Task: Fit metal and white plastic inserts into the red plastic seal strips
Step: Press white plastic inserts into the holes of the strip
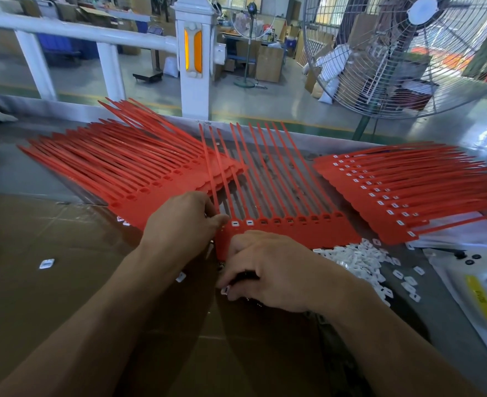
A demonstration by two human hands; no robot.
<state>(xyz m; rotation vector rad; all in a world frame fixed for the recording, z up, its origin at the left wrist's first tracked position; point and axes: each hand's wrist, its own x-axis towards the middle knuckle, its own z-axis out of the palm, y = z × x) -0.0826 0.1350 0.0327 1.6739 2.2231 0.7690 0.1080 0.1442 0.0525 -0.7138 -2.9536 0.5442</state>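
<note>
Left hand [183, 222] pinches red strip sheet [282, 224], tails pointing away; right hand [268, 270] pinches white insert [225, 290].

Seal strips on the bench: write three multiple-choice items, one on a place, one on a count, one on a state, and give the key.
1. Where does the loose pile of white inserts lie?
A. right of the right hand
B. left of the left hand
C. on top of the left-hand stack

2. How many sockets of the middle sheet of strips plainly show a white insert?
A. none
B. two
C. all of them

3. What is the left hand doing?
A. hanging idle off the bench
B. lying flat on the cardboard
C. pinching the sheet's left end

Key: 1 A, the pile sits beyond the right hand. 2 B, two white caps show at the left end, the other sockets look dark. 3 C, its fingers and thumb close on the sheet's edge.
</note>
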